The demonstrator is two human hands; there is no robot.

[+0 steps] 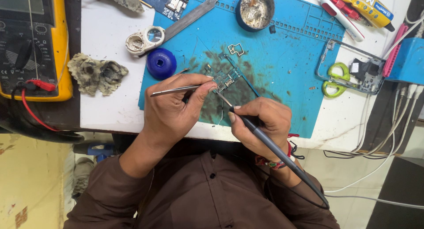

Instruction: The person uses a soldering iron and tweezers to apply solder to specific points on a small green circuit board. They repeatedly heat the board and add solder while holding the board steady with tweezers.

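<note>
A small green circuit board (226, 78) lies on a stained blue work mat (282, 52). My left hand (174, 107) grips metal tweezers (170, 91) whose tips reach the board's left edge. My right hand (260, 125) holds a dark pen-shaped soldering iron (265, 138) like a pencil, its thin tip (223, 99) touching the board from below. A cable runs from the iron back past my right wrist, which wears a red thread band.
On the mat sit a round tin of solder residue (255, 9), a blue cap (161, 63), a loupe (145, 38) and a small metal shield frame (236, 49). A yellow multimeter (35, 43) stands at left. A phone frame (353, 68), green scissors (333, 79) and white cables (388, 136) lie at right.
</note>
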